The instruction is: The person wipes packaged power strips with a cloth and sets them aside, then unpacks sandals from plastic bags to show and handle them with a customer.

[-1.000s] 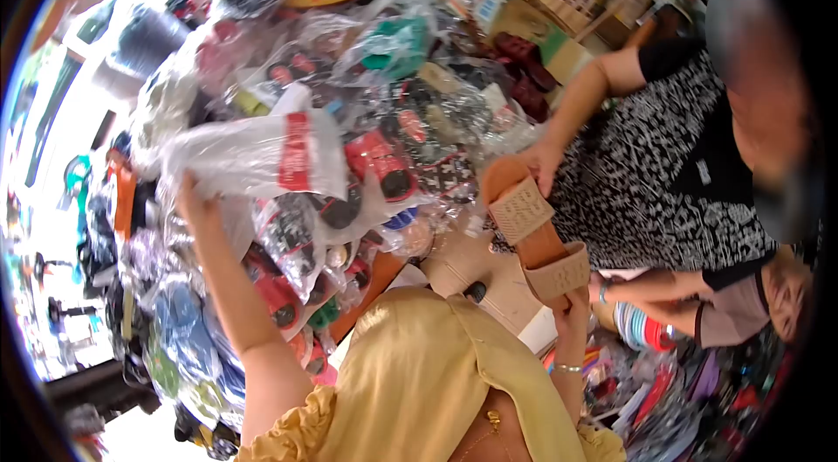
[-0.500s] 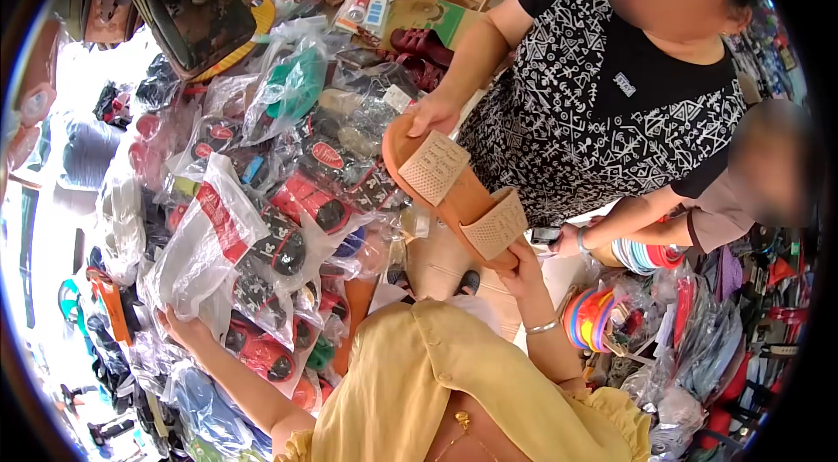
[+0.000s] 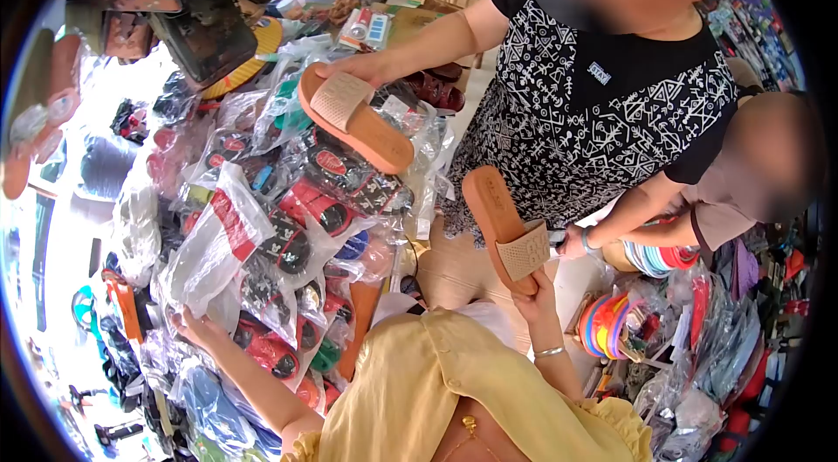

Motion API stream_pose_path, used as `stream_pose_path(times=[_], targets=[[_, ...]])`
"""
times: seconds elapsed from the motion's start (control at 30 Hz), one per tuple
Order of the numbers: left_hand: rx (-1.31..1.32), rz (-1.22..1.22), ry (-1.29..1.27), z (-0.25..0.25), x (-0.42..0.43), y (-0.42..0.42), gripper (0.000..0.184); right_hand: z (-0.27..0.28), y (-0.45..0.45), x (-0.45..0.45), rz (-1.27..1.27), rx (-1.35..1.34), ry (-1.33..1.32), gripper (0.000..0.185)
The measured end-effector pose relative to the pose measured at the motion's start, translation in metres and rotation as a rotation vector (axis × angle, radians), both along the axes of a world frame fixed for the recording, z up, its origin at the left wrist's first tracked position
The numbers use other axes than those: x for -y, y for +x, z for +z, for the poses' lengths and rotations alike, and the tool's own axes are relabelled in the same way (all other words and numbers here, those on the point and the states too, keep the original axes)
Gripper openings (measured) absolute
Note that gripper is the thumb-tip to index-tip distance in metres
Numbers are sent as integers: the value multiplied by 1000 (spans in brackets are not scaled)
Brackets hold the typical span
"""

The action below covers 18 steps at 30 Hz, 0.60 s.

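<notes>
My right hand (image 3: 534,294) grips the toe end of a tan slide sandal (image 3: 507,235) with a woven beige strap, its sole facing up toward me. A matching sandal (image 3: 356,120) is held over the pile by the hand of a person in a black and white patterned top. At the left, my left hand (image 3: 199,328) touches the lower edge of a white plastic bag (image 3: 214,252) with a red band; the fingers are partly bent, and their hold on the bag is unclear.
Plastic-wrapped shoes (image 3: 319,204) are heaped under the bag. The person in the patterned top (image 3: 602,104) stands across from me, another person beside them. Colourful rings (image 3: 602,327) and wrapped goods lie at right. Camouflage bags (image 3: 205,38) hang at upper left.
The two sandals, together before, are now apart: one has moved left with the other person's hand, one stays in my right hand. The white bag has shifted slightly right.
</notes>
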<state>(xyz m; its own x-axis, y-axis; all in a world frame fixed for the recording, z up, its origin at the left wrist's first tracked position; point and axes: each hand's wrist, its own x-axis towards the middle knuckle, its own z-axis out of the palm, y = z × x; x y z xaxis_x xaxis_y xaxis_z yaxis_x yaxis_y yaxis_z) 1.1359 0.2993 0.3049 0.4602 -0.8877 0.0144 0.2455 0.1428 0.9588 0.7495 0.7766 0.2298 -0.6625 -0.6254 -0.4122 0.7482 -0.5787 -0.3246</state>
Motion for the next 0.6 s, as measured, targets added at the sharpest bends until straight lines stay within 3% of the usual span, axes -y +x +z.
stream_pose_path(times=[0.17, 0.27, 0.3, 0.37, 0.43, 0.5, 0.6], targets=[[-21, 80, 35, 9, -58, 7, 60, 22, 1, 2, 34, -31, 65, 38], [60, 13, -48, -46, -83, 61, 61, 23, -2, -9, 66, -53, 124, 38], [-112, 39, -32, -32, -109, 51, 60, 21, -2, -15, 100, -79, 91, 38], [-152, 13, -48, -27, -152, 49, 54, 21, -3, -28, 153, -81, 91, 42], [-161, -13, -56, -52, -184, 77, 52, 18, 2, -47, 202, -76, 97, 46], [-96, 91, 95, -40, -231, 71, 50, 18, -1, -58, 268, -123, 82, 43], [-121, 166, 114, -43, -284, 74, 47, 10, 0, -62, 379, -123, 61, 42]])
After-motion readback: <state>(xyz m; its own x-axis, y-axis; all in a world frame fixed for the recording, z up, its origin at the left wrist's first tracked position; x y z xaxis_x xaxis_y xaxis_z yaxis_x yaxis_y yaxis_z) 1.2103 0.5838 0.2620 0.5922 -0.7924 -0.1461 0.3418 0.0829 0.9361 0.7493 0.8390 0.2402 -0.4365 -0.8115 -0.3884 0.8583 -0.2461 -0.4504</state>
